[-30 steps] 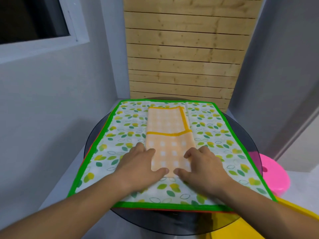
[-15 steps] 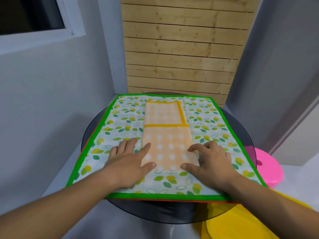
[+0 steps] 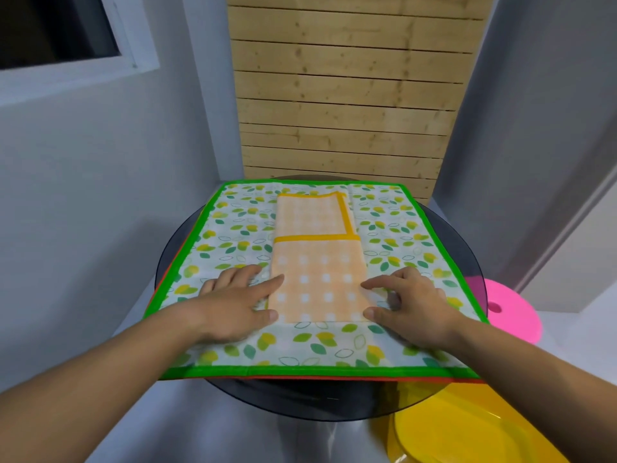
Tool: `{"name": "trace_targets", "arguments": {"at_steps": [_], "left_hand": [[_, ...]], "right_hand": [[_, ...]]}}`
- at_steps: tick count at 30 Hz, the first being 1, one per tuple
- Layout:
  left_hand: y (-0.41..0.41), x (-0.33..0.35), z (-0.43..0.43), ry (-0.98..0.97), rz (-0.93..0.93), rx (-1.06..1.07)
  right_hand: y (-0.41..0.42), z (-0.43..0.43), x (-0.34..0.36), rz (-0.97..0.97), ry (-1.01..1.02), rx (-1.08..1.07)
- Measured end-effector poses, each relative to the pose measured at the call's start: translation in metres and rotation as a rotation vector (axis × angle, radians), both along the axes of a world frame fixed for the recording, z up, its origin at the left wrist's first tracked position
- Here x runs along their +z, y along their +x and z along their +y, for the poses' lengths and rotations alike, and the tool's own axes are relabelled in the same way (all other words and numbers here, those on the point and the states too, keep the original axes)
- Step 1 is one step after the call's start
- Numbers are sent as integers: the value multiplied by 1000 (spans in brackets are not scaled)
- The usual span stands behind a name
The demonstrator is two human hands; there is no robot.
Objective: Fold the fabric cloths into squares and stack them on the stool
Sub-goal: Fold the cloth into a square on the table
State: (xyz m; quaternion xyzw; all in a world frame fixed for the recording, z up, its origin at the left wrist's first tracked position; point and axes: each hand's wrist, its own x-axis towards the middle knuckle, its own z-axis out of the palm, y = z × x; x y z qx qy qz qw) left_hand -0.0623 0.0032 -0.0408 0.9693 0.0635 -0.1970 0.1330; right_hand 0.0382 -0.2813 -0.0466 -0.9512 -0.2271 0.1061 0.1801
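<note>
An orange checked cloth (image 3: 317,262), folded into a long narrow strip with a yellow border band showing across its far half, lies in the middle of a leaf-print cloth (image 3: 233,235) with a green hem. The leaf-print cloth is spread flat over a round dark glass tabletop (image 3: 460,255). A thin red edge of another cloth (image 3: 334,378) peeks out under the green hem along the near and left sides. The left hand (image 3: 233,305) lies flat on the leaf-print cloth just left of the strip. Its fingers (image 3: 267,285) are nearly straight, the index tip touches the strip's left edge and the thumb sits at its near left corner, so the hand is open and grips nothing. The right hand (image 3: 410,305) rests just right of the strip with its fingers (image 3: 377,283) arched. The index tip is at the right edge and the thumb at the near right corner, the two held apart with no cloth pinched between them. A pink stool (image 3: 510,315) stands to the right, lower than the tabletop and partly hidden behind its rim, with nothing on the part that shows. A yellow plastic seat (image 3: 467,429) sits at the near right, below the tabletop. Beyond the tabletop rises a panel of pale wooden planks (image 3: 344,95) between grey walls, and a window (image 3: 66,35) shows at the far left.
</note>
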Motion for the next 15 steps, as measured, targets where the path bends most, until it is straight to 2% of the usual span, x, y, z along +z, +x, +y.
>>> {"name": "trace_targets", "arguments": {"at_steps": [5,8,12,15], "left_hand": [[4,3,-12,-3,-182,6],[16,2,-19,-33,-293,-84],[29,1,-23,-58,-223,-219],[32,-5,-19,-64,-189,-234]], "right_hand": [[1,3,4,-38,-53,50],[5,8,6,-79,-53,76],[10,14,8,-184,14,225],[13,12,6,-201,81,401]]}}
